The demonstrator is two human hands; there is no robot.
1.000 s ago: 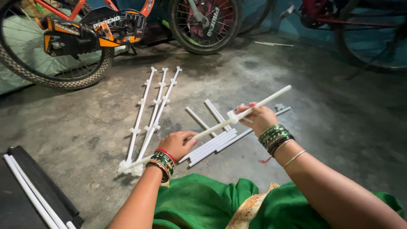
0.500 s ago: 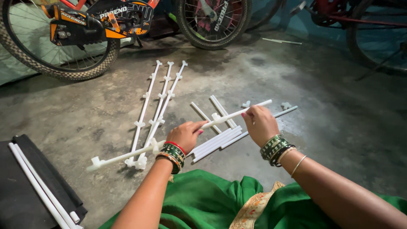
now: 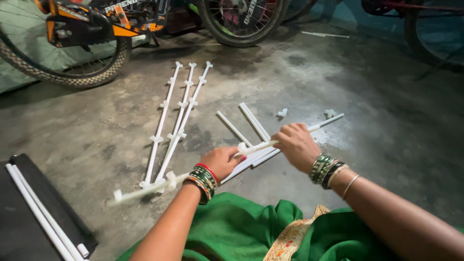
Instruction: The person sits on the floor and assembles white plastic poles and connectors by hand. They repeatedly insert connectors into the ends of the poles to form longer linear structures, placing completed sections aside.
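Note:
My left hand (image 3: 223, 162) and my right hand (image 3: 296, 142) both grip one long white plastic rod (image 3: 145, 189) with small white connectors along it. The rod runs from lower left, past my left wrist, up to my right hand, held low over the concrete floor. A connector (image 3: 243, 148) sits on the rod between my hands. Under my hands lies a bundle of plain white rods (image 3: 253, 157). Further left, three finished rods with connectors (image 3: 175, 118) lie side by side on the floor.
Two loose white connectors (image 3: 282, 113) (image 3: 330, 113) lie on the floor beyond my right hand. A black mat with two white rods (image 3: 36, 212) lies at lower left. Bicycles (image 3: 72, 34) stand along the far side. Green cloth (image 3: 237, 229) covers my lap.
The held rod has slid leftward and dropped lower; its right end, earlier sticking out past my right hand, is now at my grip. Both hands came closer together.

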